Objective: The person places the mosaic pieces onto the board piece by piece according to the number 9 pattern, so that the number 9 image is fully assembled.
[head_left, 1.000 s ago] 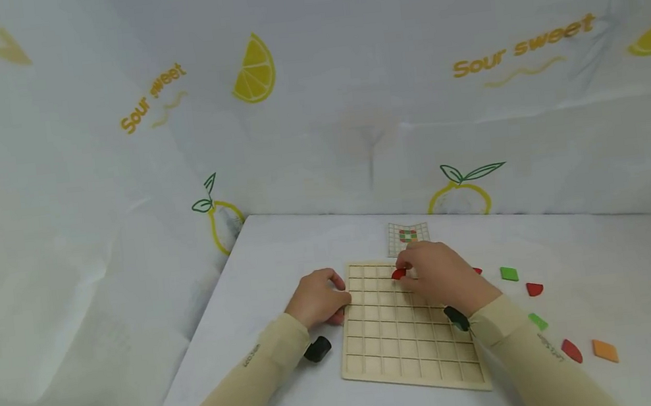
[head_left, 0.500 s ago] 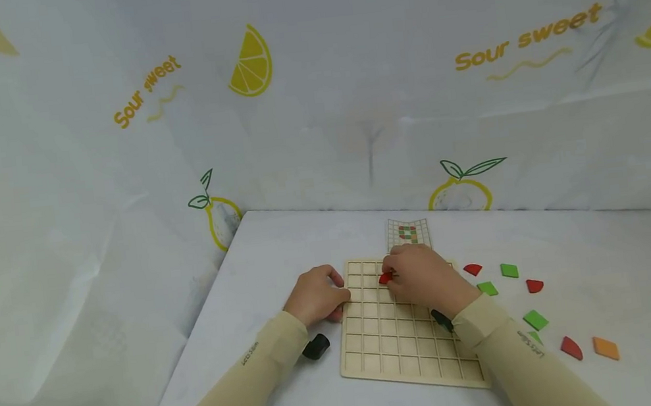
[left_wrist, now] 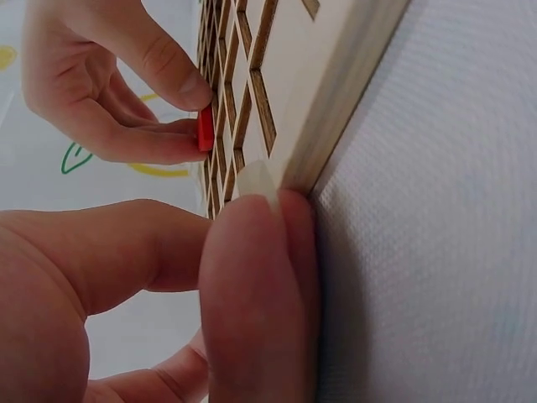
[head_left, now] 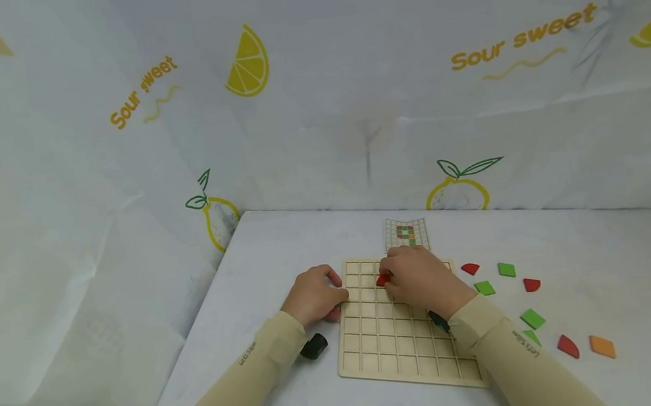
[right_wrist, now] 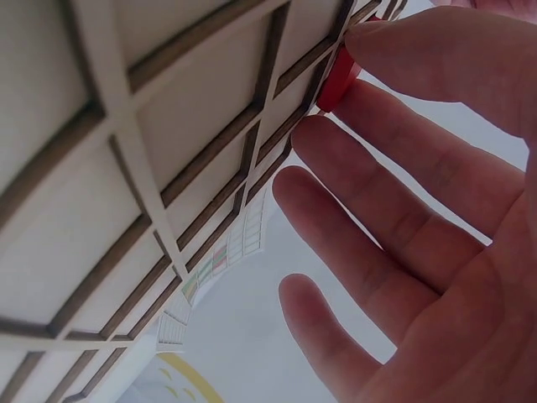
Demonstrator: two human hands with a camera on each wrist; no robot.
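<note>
A pale wooden grid board (head_left: 397,347) lies flat on the white table. At its left edge my left hand (head_left: 314,295) holds the rim with thumb and finger; the thumb (left_wrist: 256,285) is against the edge in the left wrist view. Over the upper part of the board, my right hand (head_left: 419,279) pinches a red piece (head_left: 382,280) between thumb and index finger. The same red piece (right_wrist: 339,80) is at the grid in the right wrist view, partly hidden by fingertips. Whether it is seated in a cell, I cannot tell.
Behind the board lies a small pattern card (head_left: 405,233) with coloured shapes on a grid. To the right are loose red pieces (head_left: 568,346), green pieces (head_left: 532,319) and an orange square (head_left: 603,346). Lemon-printed cloth (head_left: 314,98) hangs behind the table.
My right hand has moved left across the board's upper part with the red piece, then nearly stopped. My left hand stays at the board's left edge. The camera view has shifted slightly.
</note>
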